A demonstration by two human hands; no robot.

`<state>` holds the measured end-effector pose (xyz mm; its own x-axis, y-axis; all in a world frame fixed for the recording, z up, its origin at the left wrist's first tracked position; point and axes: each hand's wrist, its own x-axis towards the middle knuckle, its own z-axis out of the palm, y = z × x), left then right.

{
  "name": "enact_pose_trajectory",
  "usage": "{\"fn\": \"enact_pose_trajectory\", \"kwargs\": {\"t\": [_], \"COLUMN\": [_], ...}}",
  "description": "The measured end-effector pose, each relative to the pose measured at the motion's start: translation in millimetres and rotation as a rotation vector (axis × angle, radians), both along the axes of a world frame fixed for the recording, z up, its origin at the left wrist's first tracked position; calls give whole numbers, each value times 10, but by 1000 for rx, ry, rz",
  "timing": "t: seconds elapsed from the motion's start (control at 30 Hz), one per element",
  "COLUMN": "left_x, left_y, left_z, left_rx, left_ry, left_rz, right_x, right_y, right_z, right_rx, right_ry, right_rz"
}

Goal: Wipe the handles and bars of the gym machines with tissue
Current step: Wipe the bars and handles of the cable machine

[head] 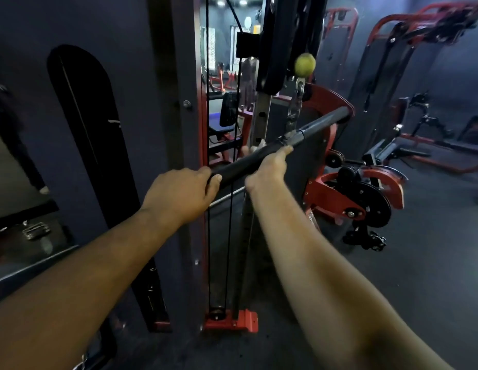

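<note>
Dark walls (141,76), dark floor (419,263), perhaps a mirror (227,49).

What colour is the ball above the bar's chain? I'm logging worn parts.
Yellow-green ball, clearest in the head view.

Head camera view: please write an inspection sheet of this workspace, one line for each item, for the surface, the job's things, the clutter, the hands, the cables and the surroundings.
Surface: dark gym floor, nothing lying on the near part.
Job's things: black cable bar hangs tilted from a chain; a bit of whitish tissue seems to show behind the bar near the right hand.
Clutter: nothing seen.
Hands: left hand grips the near end of the bar; right hand wraps the bar nearer its middle.
Cables: two black cables run down to a pulley at the red base.
Surroundings: yellow-green ball above the chain; red and black machines to the right; mirror behind.
</note>
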<state>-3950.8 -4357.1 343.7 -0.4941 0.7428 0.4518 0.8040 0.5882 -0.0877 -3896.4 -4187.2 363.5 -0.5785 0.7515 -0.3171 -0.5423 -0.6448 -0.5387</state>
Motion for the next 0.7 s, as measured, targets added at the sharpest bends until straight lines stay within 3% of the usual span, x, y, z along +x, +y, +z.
{"fn": "enact_pose_trajectory", "kwargs": {"t": [0.13,0.33,0.53,0.7], "left_x": [-45,12,8,79], "left_y": [-13,15,59,58], "left_z": [9,-1,-13,19], "left_rx": [12,32,26,11], "left_ry": [11,-5,-1,-17], "left_rz": [26,9,27,22], "right_x": [-12,29,12,104], "right_y": [-255,308,-367,277], "right_z": [-239,-31,-377,-55], "right_rx": [47,9,88,3], "right_ry": [74,119,139,115], "right_rz": [175,-2,253,43]}}
